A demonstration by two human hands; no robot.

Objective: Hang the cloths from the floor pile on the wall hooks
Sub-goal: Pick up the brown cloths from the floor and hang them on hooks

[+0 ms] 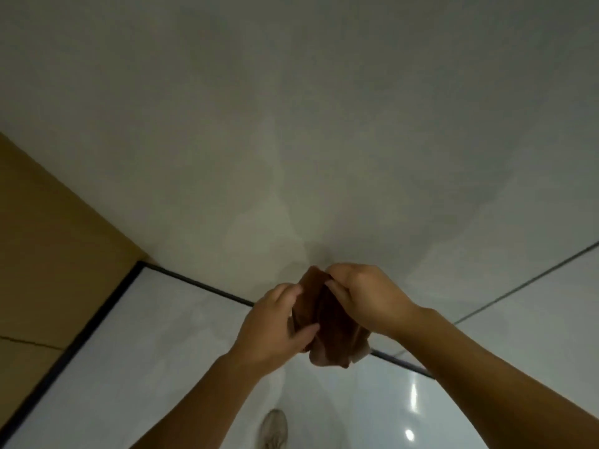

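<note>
Two hands on one brown cloth (330, 322), held up close against pale wall (291, 124), above floor (162, 351). Left hand (275, 322) grasping cloth's lower side, thumb pinching; right hand (366, 296) pinching top edge, likely hunting loop or corner for hook. No hook visible, no pile in view. Shoe (275, 429) on glossy floor tile below. No labels or writing readable.

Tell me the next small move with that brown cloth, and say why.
Probably spread it open and find an edge or loop. Both the left hand and the right hand grip the brown cloth, which is bunched between them in front of the wall. No hook is in view, so looking up should follow.
</note>
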